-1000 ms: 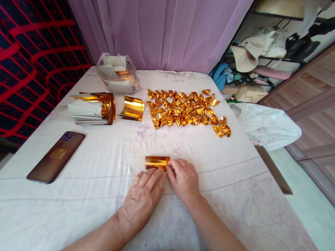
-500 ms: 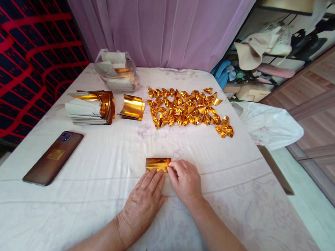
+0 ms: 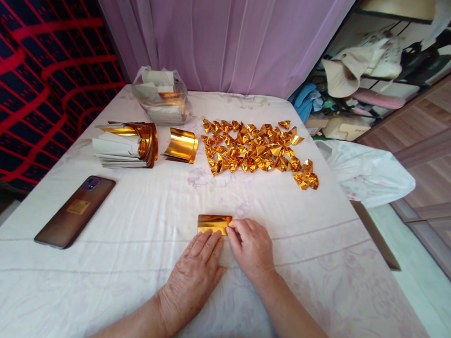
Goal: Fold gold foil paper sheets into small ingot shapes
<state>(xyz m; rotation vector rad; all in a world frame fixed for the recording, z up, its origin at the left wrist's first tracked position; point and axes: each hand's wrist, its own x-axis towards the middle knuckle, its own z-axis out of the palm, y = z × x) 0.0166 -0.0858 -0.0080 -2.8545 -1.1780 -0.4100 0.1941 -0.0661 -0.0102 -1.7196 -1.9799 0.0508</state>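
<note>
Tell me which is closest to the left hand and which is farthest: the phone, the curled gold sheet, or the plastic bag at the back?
From the left hand:
1. Curled gold sheet, up the table, slightly left.
2. Phone, at the left edge; nearly as close, a narrow call.
3. Plastic bag, at the far end by the curtain.

The gold foil sheet's (image 3: 213, 223) near edge lies hidden under both hands' fingertips (right hand's (image 3: 251, 248) palm unseen).
</note>
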